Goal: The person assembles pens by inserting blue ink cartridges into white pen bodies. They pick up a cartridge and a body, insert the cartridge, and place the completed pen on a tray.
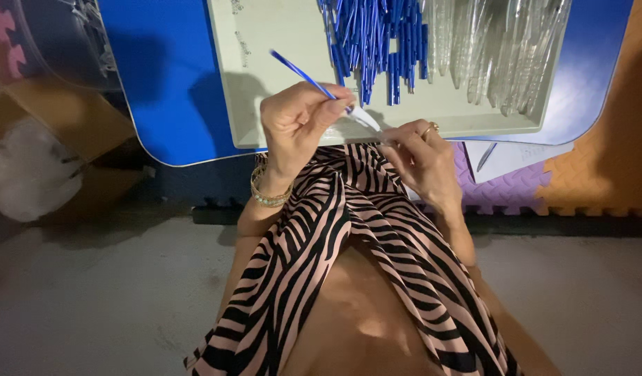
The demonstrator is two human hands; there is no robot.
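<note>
Left hand point(296, 118): grip closed on a thin blue refill point(300, 72), pinched at its lower end, shaft slanting up-left over the tray point(279, 42). Right hand point(422, 157): grip closed on a clear pen barrel point(366, 120), its tip met by the refill. Beyond, on the pale green tray, blue refills point(373, 42) are heaped beside clear barrels point(498, 49). Tray is carried on a blue table point(161, 76).

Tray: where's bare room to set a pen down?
Tray is bare at its left half, between its left rim and the blue refills. The right half is crowded with refills and clear barrels. Both hands work at the near rim.
</note>
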